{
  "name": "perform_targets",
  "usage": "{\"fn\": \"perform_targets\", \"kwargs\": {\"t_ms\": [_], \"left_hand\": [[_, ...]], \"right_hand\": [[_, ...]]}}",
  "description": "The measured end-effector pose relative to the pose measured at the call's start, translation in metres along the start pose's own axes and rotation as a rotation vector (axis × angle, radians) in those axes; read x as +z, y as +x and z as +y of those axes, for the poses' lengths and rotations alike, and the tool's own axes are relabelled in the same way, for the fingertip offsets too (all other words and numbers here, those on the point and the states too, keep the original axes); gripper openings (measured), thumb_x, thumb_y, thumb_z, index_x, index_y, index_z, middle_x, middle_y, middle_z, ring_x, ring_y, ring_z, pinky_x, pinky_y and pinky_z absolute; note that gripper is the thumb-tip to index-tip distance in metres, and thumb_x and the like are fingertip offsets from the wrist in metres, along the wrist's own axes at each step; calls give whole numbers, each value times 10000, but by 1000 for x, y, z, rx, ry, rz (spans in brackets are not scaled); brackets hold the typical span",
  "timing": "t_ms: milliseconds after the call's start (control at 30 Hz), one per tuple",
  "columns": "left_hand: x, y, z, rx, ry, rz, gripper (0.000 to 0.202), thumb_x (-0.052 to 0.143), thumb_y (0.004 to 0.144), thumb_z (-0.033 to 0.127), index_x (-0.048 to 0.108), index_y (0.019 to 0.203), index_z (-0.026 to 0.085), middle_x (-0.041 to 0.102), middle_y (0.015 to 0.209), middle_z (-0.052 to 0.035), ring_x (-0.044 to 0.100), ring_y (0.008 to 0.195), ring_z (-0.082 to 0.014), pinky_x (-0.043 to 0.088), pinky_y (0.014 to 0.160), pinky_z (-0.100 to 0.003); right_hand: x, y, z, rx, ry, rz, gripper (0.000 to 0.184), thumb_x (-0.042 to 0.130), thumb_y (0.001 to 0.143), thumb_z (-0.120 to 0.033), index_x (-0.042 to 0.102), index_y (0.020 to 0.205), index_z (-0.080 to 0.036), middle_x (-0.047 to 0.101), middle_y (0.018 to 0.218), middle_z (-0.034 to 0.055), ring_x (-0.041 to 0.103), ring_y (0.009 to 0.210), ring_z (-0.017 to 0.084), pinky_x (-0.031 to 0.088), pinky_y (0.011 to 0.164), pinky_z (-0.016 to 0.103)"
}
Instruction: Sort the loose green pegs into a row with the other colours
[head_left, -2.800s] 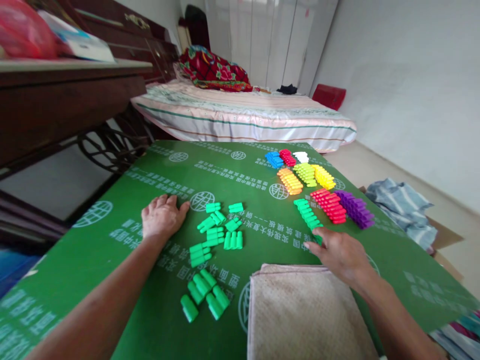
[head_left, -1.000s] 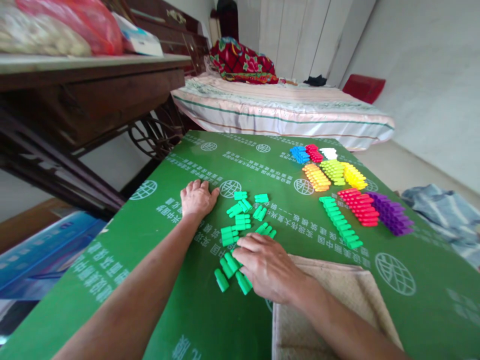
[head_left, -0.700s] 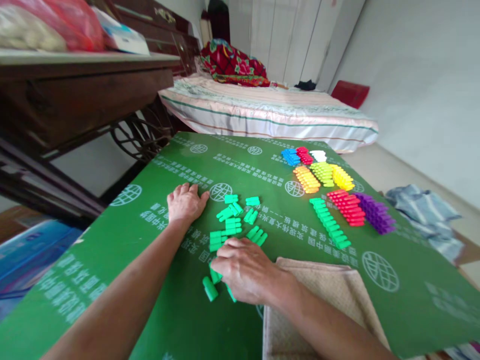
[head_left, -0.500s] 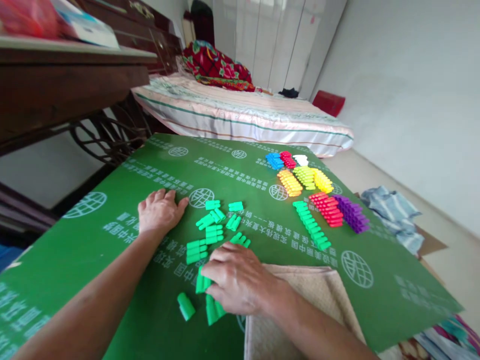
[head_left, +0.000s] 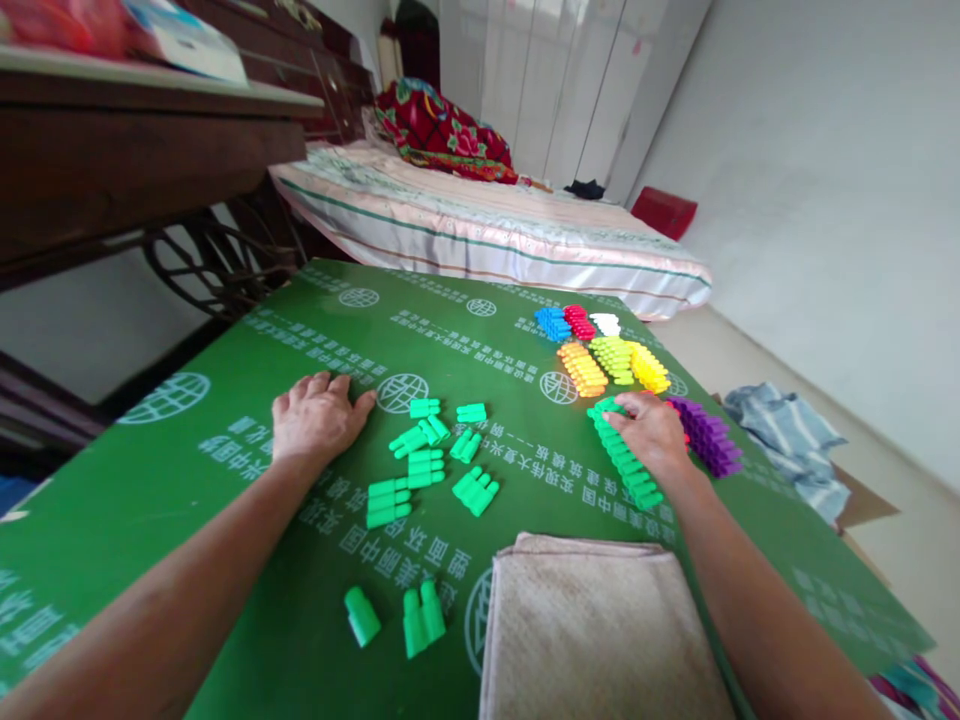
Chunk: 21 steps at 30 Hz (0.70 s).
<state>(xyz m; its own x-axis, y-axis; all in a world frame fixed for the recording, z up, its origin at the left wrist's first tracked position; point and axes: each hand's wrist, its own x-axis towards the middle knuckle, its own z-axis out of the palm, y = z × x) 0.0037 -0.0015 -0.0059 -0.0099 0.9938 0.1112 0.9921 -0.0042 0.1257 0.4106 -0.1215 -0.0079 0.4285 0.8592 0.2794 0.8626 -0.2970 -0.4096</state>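
Note:
My left hand (head_left: 319, 420) lies flat and open on the green board (head_left: 187, 470), just left of a scatter of loose green plastic pieces (head_left: 427, 452). Three more green pieces (head_left: 409, 615) lie near the board's front edge. My right hand (head_left: 651, 432) rests palm down over the sorted rows at the right. Its fingers are curled onto green pieces at the far end of the green row (head_left: 636, 474), and it covers most of the red row beside it. The purple row (head_left: 709, 436) shows just right of the hand.
Behind the hand lie orange (head_left: 583, 368), lime (head_left: 613, 355) and yellow (head_left: 649, 366) rows, then small blue (head_left: 553, 322), red (head_left: 579, 320) and white (head_left: 606, 323) groups. A beige towel (head_left: 600, 630) lies at the front. A bed (head_left: 487, 220) stands behind, a dark wooden table (head_left: 150, 130) to the left.
My right hand has left the loose green pile near the towel and moved right to the far end of the green row. Fewer pieces lie in front. My left hand has stayed put.

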Motion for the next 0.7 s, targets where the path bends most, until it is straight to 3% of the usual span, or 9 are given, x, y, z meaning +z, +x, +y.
{"fn": "perform_targets", "kwargs": {"t_ms": [300,700], "left_hand": [[-2,-2,2,-1,6,-2,606,273,881,538,488,1278,134,389,1453,-178,321,1351,-361,308,1115,-528],[3,-1,-1,3,-10,9,612,285,881,552,487,1287,140,379,1462,-178,315,1354,-362,302,1118,-531]], "right_hand": [[8,4,0,94,-82,-62,304,626,800,-385,714,1042,-223,743,1012,61,676,900,213,484,744,306],[6,3,-6,84,-125,-55,278,629,785,-413,724,979,-237,743,929,47,666,814,210,455,654,293]]}}
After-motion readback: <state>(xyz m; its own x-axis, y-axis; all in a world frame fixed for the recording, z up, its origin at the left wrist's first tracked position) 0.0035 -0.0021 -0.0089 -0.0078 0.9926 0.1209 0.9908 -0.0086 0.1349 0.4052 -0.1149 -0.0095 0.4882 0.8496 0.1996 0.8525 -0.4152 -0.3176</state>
